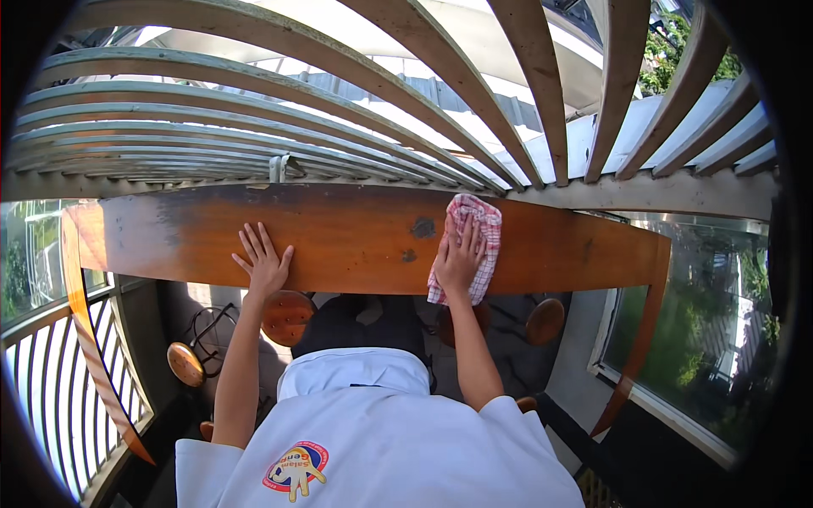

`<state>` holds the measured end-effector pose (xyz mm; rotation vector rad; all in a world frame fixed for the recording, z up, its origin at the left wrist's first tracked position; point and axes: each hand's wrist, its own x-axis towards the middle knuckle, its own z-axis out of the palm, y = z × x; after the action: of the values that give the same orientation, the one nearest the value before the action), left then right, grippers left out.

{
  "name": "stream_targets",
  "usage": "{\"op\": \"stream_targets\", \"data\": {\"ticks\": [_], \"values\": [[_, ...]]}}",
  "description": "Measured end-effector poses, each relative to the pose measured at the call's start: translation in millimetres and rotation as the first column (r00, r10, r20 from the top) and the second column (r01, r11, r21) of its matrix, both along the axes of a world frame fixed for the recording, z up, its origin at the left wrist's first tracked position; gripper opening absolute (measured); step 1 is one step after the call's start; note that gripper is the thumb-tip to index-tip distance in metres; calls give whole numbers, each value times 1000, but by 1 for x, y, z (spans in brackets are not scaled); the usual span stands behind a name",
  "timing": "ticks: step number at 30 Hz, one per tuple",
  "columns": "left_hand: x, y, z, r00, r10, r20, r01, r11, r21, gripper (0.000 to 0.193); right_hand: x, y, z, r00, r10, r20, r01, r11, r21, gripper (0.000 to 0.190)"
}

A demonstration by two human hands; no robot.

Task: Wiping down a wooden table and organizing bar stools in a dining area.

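A long wooden counter (356, 235) with an orange-brown finish runs across the view in front of me. My left hand (262, 260) lies flat on it, left of the middle, fingers spread and holding nothing. Under my right hand (460, 254) is a folded red-and-white checked cloth (486, 260), pressed against the wood right of the middle; whether the fingers grip it is not clear. Dark worn patches (422, 227) mark the surface just left of the cloth, and the finish is darkened along the far left edge.
Slatted bars (381, 82) rise behind the counter's far edge, with a metal bracket (279, 168) near them. Round wooden stools (289, 317) stand below the near edge, among them one at the left (186, 364) and one at the right (544, 321). Glass windows (686, 336) flank both sides.
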<state>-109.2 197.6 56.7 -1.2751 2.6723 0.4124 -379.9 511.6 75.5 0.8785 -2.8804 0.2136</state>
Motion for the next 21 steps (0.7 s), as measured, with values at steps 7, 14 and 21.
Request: {"op": "stream_targets", "data": {"ticks": [7,14,21], "values": [[-1,-6,0,1000,-13,-11,14,999,51,90,-6,-19,-15,938,-333,-96,334,943,-9,52],[2,-5,3,1000,-13,15,11,995,96,91,48,-31,6,988,115,100,-115,993,-6,50],[1,-8,10,998,8,62,-15,992,127,91,-65,57,-24,894,-429,-131,438,897,54,50]]}}
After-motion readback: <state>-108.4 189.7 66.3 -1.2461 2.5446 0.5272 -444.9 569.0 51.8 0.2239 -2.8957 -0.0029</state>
